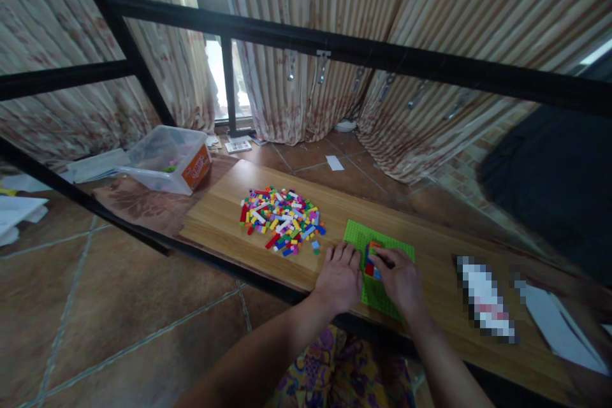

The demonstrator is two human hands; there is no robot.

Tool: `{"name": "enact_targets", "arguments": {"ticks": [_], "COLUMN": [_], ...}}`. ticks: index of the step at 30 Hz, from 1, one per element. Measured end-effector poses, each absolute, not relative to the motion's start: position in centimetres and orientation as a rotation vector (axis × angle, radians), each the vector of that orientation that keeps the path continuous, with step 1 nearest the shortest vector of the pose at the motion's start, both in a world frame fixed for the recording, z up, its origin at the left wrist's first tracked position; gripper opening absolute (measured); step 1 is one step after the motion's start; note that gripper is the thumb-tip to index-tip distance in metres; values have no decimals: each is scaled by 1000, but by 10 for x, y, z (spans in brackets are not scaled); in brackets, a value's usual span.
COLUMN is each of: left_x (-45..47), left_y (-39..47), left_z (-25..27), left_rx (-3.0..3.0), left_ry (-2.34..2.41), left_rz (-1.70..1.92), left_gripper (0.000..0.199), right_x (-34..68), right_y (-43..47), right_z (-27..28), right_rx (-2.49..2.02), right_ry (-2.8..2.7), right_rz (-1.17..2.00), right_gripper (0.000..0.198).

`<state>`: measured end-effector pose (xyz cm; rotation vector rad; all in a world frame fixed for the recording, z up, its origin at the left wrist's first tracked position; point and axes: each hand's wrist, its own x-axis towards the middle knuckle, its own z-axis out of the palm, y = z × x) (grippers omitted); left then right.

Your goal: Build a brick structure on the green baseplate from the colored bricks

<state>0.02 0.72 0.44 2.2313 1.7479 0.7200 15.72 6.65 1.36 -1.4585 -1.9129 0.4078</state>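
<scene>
A green studded baseplate (354, 229) lies on the wooden board, with a small cluster of joined toy bricks (370, 269) in red, blue and orange on it. My left hand (339, 275) rests flat on the baseplate's left edge, fingers stretched out and holding nothing. Over the cluster, my right hand (400, 277) is closed, its thumb and fingertips pinched on a small toy brick at the cluster's top. Those fingers partly hide the brick and the cluster's right side. Left of my hands a loose pile of many-coloured toy bricks (284, 217) is spread out.
The wooden board (215, 223) forms a long low surface. A clear plastic bin (157, 153) with an orange label stands beyond its left end. A blurred-out white item (485, 299) and a white sheet (559, 325) lie at right. A black metal bar (268, 32) crosses ahead.
</scene>
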Motion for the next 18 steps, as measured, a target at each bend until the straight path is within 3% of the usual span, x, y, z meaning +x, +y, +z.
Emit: {"name": "enact_targets", "arguments": {"ticks": [7,11,18], "left_x": [0,-1,-3], "left_y": [6,6,8], "left_z": [6,8,11], "left_rx": [2228,2231,2262], "left_ry": [1763,1763,1693], "left_rz": [721,652,539], "left_gripper": [45,51,56], "right_x": [161,158,148], "right_y": [40,0,-37], "right_z": [17,13,-8], "right_rx": [-1499,-1518,-1470], "right_ry": [-1668,-1588,-1659], "right_rz": [469,388,543], "right_gripper": [43,37,30]}}
